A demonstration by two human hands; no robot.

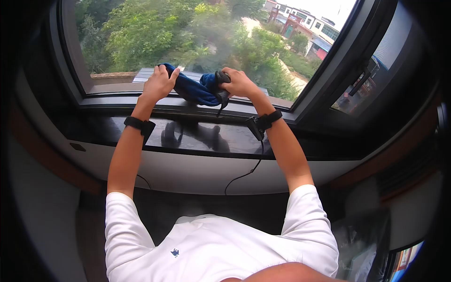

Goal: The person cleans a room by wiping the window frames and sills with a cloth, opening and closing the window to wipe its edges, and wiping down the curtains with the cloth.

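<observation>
A dark blue cloth [193, 92] sags between my two hands in front of the window glass [188, 33]. Its left end is gripped in my left hand [159, 83], fingers wrapped over the top and thumb pointing up. My right hand [241, 84] is closed on the bunched right end, where a dark grey-black piece [221, 78] shows at the fingers. I cannot make out whether that piece is part of the cloth. A thin dark strip dangles below it. Both hands are just above the lower window frame [188, 102].
Below the window runs a glossy black sill [197, 134] that reflects the hands. Black bands with small devices sit on both wrists; a cable [245, 175] hangs from the right one. A window handle [361, 81] is on the right frame. Clear plastic [361, 244] lies at lower right.
</observation>
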